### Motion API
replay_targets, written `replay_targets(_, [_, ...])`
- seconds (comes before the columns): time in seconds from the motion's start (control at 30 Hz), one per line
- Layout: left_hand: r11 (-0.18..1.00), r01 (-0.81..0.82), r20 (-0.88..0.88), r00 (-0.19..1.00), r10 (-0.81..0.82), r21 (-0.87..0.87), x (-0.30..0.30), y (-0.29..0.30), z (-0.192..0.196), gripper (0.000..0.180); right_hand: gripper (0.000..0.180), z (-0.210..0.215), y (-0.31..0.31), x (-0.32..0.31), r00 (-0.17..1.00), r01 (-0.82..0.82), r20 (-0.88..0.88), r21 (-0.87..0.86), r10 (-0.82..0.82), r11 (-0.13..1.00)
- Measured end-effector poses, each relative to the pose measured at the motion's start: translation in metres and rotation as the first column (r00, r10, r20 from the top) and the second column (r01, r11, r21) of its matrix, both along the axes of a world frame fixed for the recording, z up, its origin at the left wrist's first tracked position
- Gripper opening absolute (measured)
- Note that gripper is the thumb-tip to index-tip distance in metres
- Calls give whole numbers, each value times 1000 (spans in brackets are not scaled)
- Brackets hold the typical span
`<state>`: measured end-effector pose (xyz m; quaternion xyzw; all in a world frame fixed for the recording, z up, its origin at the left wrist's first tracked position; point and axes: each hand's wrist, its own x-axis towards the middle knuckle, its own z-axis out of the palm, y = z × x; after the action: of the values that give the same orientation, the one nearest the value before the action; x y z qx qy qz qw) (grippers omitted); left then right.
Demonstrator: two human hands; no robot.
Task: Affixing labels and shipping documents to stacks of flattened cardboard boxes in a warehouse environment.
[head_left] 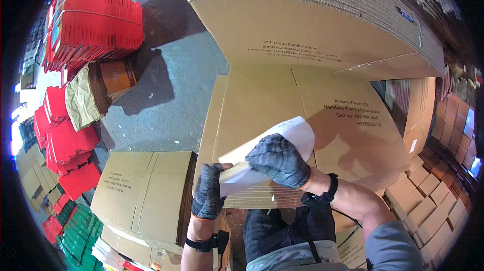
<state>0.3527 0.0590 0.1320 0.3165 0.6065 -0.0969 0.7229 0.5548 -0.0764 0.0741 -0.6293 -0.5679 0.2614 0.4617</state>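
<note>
Hands: both gloved, both on one white sheet held over the front edge of a flat carton stack
Right hand: fingers curled tight together over the sheet's middle, palm down, pressing the paper into a bend
Left hand: fingers closed around the sheet's lower left corner, thumb side hidden, so exact pinch hard to call
Sheet: lifted clear at its far end, curling upward, its near end touching the stack's front edge between the two hands
Stack: brown flattened cartons, top face bare beyond the sheet, with a taller leaning pile right behind it
Risk, crease: that right-hand squeeze looks firm enough to fold or crumple the paper if it tightens
Risk, slip: knit gloves on smooth paper, and the free end could slide out if either hold loosens
Risk, snag: the stack's corrugated front edge sits right under the sheet and could catch or tear it on a drag
Edges: stack front edge meets the person's lap, left edge drops to grey floor, second carton stack close by the left wrist
Room: open floor to the left, red packs well apart, boxes crowding the right side, little clearance there
</note>
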Motion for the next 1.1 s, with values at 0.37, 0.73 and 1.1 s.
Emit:
replay_targets(0.37, [347, 246, -308, 941, 137, 905, -73, -47, -106, 55, 13, -114, 38, 167, 853, 291, -235, -527, -467, 798])
replay_targets(0.73, [447, 222, -380, 873, 304, 867, -72, -67, -152, 56, 37, -405, 59, 89, 992, -49, -93, -894, -79, 445])
replay_targets(1.1, [431, 323, -468, 835, 289, 842, -68, -60, -149, 51, 62, -388, 84, 64, 988, 48, 74, -981, 136, 186])
